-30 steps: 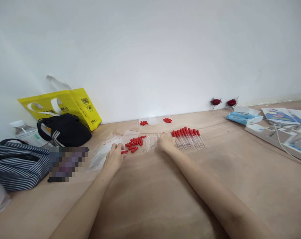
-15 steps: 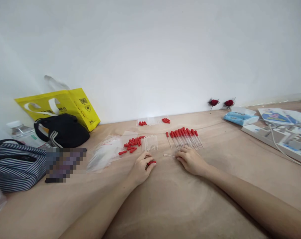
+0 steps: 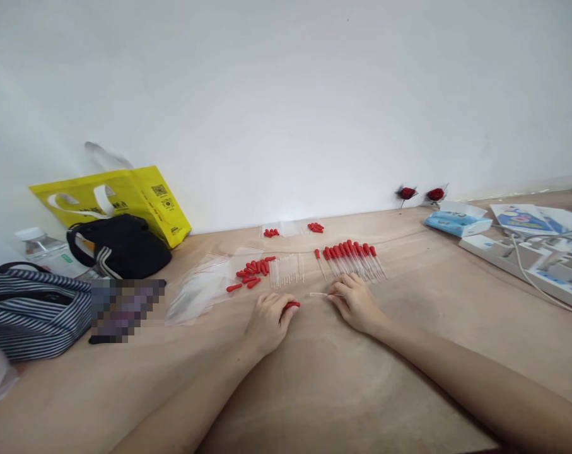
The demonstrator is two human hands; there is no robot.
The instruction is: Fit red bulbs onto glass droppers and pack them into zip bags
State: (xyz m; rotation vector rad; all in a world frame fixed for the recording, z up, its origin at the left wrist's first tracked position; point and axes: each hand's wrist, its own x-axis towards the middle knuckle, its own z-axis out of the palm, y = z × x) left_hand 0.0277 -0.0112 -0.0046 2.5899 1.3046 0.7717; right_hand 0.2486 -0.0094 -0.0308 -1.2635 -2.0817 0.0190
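Between the thumb and fingers of my left hand [image 3: 269, 321] is a red rubber dropper bulb [image 3: 292, 305], its end pointing right. My right hand [image 3: 354, 302] pinches a thin clear glass dropper tube [image 3: 318, 294], whose free end points left toward the bulb; a small gap separates them. Beyond my left hand lie a pile of loose red bulbs [image 3: 251, 271] and a row of bare glass tubes [image 3: 286, 271]. Past my right hand, several droppers with red bulbs fitted [image 3: 347, 252] lie side by side.
Clear plastic bags [image 3: 195, 293] lie left of the loose bulbs. Small bags with red bulbs [image 3: 315, 227] rest by the wall. At left are a yellow bag [image 3: 163, 214], black cap [image 3: 134, 249], bottle [image 3: 42, 249] and striped pouch [image 3: 44, 321]; at right, tissues [image 3: 456, 223] and a power strip [image 3: 513, 261].
The red bulb in my left hand has turned and now sticks out past the fingertips toward the right. My right hand has shifted slightly left with the tube.
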